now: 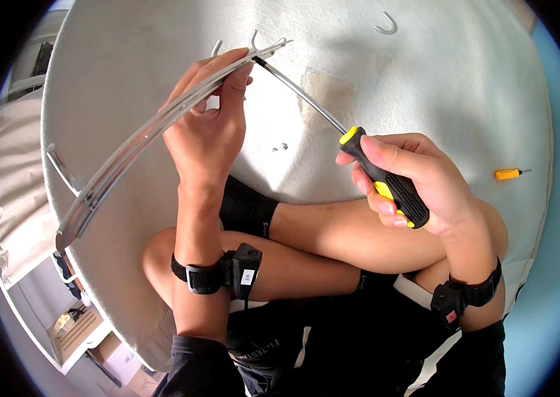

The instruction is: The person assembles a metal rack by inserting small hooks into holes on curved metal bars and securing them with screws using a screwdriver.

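Observation:
My left hand [210,135] is closed around a long metal hook rail [124,142], raised at a slant with its far end up and to the right. Silver hooks stick out from it, one hook [253,41] near the upper end and a flat bracket-like piece [63,169] near the lower end. In my right hand [435,175] is a screwdriver [389,182] with a black and yellow handle, fingers wrapped round the grip. Its shaft runs up to the left, and the dark tip meets the rail beside my left fingertips. Whether a screw sits under the tip cannot be made out.
A loose silver hook [391,26] lies at the far side of the pale padded surface [491,86]. Small dark bits, perhaps screws [282,147], lie near the middle. A small yellow screwdriver [509,174] rests at the right. My crossed legs [353,231] are below my hands.

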`<state>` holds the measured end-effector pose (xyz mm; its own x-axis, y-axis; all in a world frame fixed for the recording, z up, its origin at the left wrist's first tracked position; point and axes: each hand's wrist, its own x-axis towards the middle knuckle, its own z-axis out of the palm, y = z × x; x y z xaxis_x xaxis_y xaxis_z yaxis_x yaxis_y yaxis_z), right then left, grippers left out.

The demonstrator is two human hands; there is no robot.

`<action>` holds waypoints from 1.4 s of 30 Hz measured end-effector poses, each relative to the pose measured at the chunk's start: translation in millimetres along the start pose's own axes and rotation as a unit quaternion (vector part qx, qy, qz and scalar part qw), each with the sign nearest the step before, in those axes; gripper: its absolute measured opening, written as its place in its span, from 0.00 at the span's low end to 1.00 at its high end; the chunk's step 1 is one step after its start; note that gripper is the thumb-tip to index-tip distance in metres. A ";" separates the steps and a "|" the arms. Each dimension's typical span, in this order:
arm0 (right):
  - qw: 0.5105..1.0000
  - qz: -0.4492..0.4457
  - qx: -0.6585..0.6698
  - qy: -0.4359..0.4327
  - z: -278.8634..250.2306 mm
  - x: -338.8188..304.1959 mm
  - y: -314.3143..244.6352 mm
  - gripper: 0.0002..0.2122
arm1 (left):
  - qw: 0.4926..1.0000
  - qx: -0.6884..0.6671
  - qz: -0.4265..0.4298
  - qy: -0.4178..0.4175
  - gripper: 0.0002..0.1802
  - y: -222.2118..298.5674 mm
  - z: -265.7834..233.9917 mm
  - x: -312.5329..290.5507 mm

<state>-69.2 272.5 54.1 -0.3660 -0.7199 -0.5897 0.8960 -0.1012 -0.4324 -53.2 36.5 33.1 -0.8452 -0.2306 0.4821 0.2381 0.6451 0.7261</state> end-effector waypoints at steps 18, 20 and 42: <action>0.892 -0.242 -0.359 0.134 4.1 7.9 7.7 0.14 | 0.998 -0.021 -0.032 0.040 0.11 2.4 4.3 0.8; 0.875 -0.269 -0.377 0.140 1.6 9.5 9.8 0.14 | 0.999 0.024 -0.017 0.037 0.12 2.9 3.8 0.2; 0.996 -0.030 -0.052 -0.065 -7.3 2.3 -1.0 0.20 | 0.995 0.041 0.065 0.061 0.08 -9.8 3.6 3.3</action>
<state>-72.7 276.0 48.1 -0.3758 -0.7983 -0.4707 0.8402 -0.0791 -0.5366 -60.0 32.0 25.8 -0.7445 -0.2253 0.6284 0.2976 0.7306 0.6146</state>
